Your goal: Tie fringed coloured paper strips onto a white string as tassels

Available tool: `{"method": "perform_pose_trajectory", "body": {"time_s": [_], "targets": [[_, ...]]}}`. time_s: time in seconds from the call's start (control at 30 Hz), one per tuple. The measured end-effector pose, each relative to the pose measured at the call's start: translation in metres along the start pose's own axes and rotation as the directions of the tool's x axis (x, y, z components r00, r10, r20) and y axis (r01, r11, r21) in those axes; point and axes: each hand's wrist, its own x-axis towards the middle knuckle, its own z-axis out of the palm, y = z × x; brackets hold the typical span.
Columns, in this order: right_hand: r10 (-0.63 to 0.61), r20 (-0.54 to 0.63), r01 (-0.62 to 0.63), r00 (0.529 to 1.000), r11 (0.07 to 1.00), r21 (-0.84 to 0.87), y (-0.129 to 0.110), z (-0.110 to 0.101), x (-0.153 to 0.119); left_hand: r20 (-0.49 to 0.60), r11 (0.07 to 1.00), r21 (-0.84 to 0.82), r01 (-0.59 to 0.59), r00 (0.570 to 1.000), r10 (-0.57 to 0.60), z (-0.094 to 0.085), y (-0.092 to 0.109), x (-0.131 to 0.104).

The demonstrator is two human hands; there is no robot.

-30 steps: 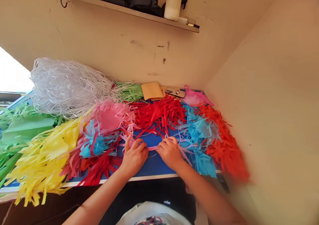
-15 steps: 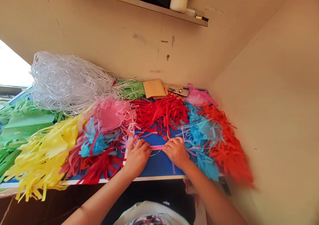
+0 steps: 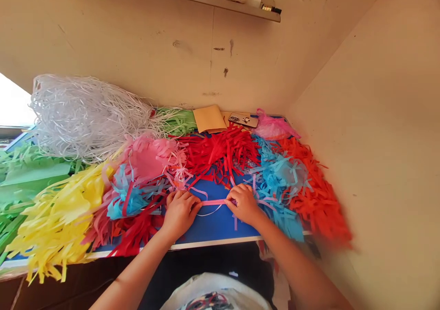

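Between my two hands a narrow pink paper strip [image 3: 213,203] is stretched level just above the blue tabletop [image 3: 209,227]. My left hand [image 3: 180,213] is closed on its left end, fingertips pinched. At the other end my right hand [image 3: 243,204] pinches the strip with thumb and fingers. A thin white string [image 3: 210,213] sags in a curve below the strip. Loose lilac paper strips show beside both hands. Fringed red paper [image 3: 220,154] lies just beyond them, and fringed light-blue paper [image 3: 282,177] is right of my right hand.
Left lie fringed pink [image 3: 147,159], yellow [image 3: 65,204] and green paper [image 3: 34,172], with a white string bundle [image 3: 85,117] behind. A brown envelope [image 3: 209,119], a phone [image 3: 243,120] and a pink plastic bag [image 3: 273,127] sit by the wall. Orange-red fringe [image 3: 319,200] hangs over the right edge.
My hands have moved farther apart, my left hand shifting left, so more of the pink strip shows between them. The whole view has shifted slightly.
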Motion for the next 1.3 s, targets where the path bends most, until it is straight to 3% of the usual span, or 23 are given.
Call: {"method": "perform_pose_trajectory", "body": {"time_s": [0.43,0.53,0.63,0.77,0.93,1.1,1.3], "targets": [[0.058,0.005,-0.057,0.998,0.996,-0.068,-0.006,0.0,0.006,-0.036,0.996,0.081,0.024,0.999,-0.021,0.001,0.009,0.009],[-0.091,-0.019,0.088,0.996,0.991,-0.099,-0.007,-0.005,0.004,-0.056,0.995,0.088,-0.04,0.997,0.045,0.0,0.011,0.006],[-0.317,-0.041,0.306,0.948,0.937,-0.167,-0.004,-0.007,0.001,-0.115,0.977,0.151,-0.149,0.979,0.167,0.001,0.013,0.0],[-0.435,-0.044,0.41,0.9,0.875,-0.257,0.003,-0.004,0.004,-0.17,0.951,0.187,-0.247,0.945,0.279,0.005,0.014,-0.002],[-0.356,-0.067,0.338,0.932,0.92,-0.198,0.003,-0.006,0.015,-0.203,0.949,0.196,-0.245,0.937,0.284,0.008,0.015,0.006],[-0.318,-0.044,0.297,0.947,0.921,-0.252,-0.02,0.001,0.017,-0.245,0.95,0.182,-0.252,0.925,0.292,0.01,0.016,0.008],[-0.292,-0.031,0.275,0.956,0.928,-0.25,-0.015,0.012,0.009,-0.161,0.957,0.133,-0.257,0.947,0.277,0.006,0.002,-0.002]]}}
